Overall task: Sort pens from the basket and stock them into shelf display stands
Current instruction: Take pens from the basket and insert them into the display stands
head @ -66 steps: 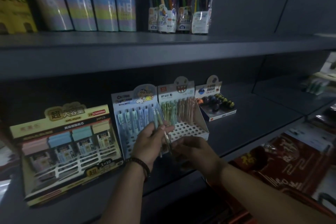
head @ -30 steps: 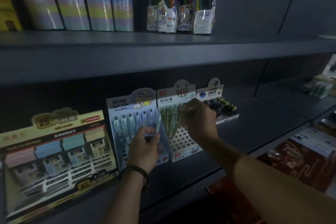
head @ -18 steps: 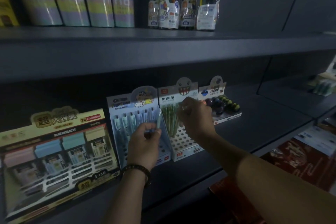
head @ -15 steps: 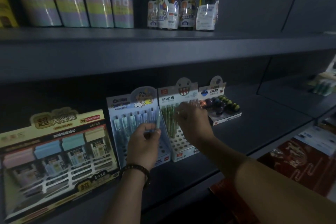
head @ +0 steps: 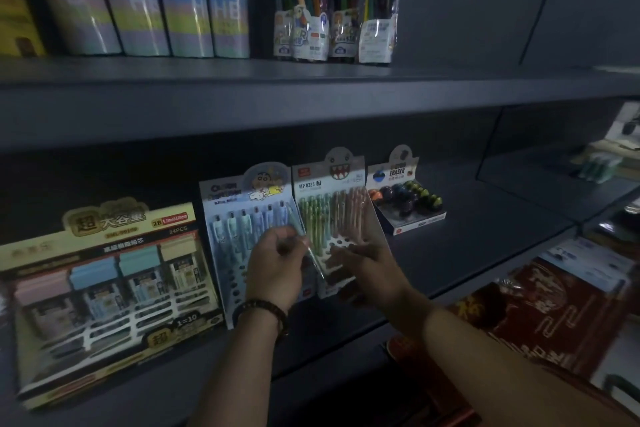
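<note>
A cardboard lead-refill box point(head: 104, 274) flanks the blue display stand point(head: 242, 218), where the left hand point(head: 277, 267) pinches thin pens point(head: 311, 253). The right hand point(head: 367, 267), fingers loosely spread and holding nothing discernible, hides the perforated front of the white stand point(head: 332, 204) beside a small eraser box point(head: 408, 198).

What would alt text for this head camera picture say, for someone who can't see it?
A person's left hand holds a pen before two pen display stands on a dim shop shelf, the right hand reaching toward it. Pencil tubs line the shelf above.
</note>
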`<state>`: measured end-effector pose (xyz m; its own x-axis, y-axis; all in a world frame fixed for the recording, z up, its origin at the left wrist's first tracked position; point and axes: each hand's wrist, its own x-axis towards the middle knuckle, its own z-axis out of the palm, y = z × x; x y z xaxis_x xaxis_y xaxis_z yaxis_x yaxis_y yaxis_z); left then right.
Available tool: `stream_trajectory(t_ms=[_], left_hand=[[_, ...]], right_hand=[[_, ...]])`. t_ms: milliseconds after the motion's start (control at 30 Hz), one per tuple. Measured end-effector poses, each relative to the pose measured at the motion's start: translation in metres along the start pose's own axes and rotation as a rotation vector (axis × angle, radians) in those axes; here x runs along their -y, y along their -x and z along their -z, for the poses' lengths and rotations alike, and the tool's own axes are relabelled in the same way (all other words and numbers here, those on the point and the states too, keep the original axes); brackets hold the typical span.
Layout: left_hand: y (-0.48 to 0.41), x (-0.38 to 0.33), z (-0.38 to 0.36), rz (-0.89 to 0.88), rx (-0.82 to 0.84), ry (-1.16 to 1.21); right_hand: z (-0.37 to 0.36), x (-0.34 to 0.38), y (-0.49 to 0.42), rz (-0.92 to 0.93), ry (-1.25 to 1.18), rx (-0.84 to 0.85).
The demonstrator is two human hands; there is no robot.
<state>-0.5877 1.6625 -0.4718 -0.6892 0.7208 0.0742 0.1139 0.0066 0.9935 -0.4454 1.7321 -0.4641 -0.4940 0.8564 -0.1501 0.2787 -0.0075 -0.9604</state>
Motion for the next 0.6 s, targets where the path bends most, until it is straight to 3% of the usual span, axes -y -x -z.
stream_trajectory(t_ms=[100, 267, 433, 533, 600], left_hand=[[0.006, -0.002, -0.007, 0.003, 0.013, 0.037], [0.016, -0.007, -0.015, 0.035, 0.029, 0.196], [0.025, -0.016, -0.018, 0.08, 0.003, 0.33], [0.027, -0.013, -0.021, 0.062, 0.024, 0.191], [0.027, -0.007, -0.021, -0.054, 0.035, -0.177]], right_hand=[[0.001, -0.016, 0.017, -0.073, -0.21, 0.127], [0.007, -0.026, 0.023, 0.042, -0.418, -0.087], [0.024, -0.017, 0.019, 0.102, -0.484, -0.147], [0.029, -0.009, 0.014, 0.122, -0.55, -0.205], [0.034, -0.005, 0.009, 0.201, -0.446, -0.31]])
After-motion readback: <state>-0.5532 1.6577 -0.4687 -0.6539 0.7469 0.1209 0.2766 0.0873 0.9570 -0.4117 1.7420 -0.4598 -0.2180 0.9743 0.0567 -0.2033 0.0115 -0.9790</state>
